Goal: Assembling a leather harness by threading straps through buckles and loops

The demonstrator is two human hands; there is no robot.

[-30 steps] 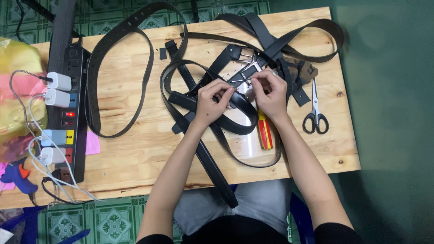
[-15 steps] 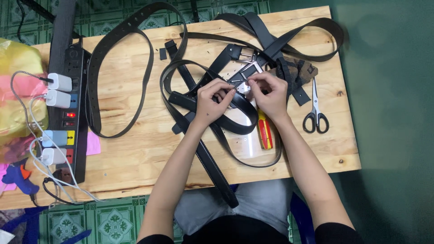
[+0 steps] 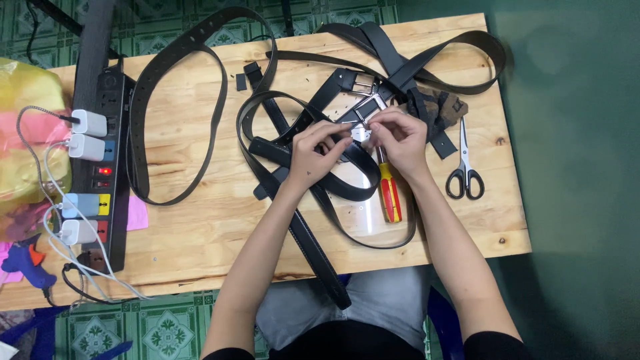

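Black belts [image 3: 200, 107] lie all over the wooden surface [image 3: 200, 220], looped and crossed on top of each other. Only one view is given, from the head, looking straight down.

Both hands meet near the middle of the pile. The left hand [image 3: 313, 157] is closed, its fingers pinching a black strap [image 3: 347, 175] and pressing up to a small silver buckle [image 3: 361, 131]. The right hand [image 3: 399, 137] is closed too, its fingertips pinching the same buckle from the other side. The buckle sits between the two hands, just above the surface, with the strap running under them.

A screwdriver [image 3: 389, 193] with a red and yellow handle lies just below the right hand, partly under a belt loop. Scissors [image 3: 465, 167] lie to the right, near but apart from that hand. A brown bit of leather [image 3: 443, 107] sits above the scissors. On the far left is a black power strip [image 3: 107, 167] with white plugs and cables, beside a yellow bag [image 3: 23, 133].

I think the buckle could slip, because it is small and held only by fingertips. The loose belts could snag a wrist and drag the screwdriver off the edge. A belt already hangs over the near edge, so its weight might pull the pile.
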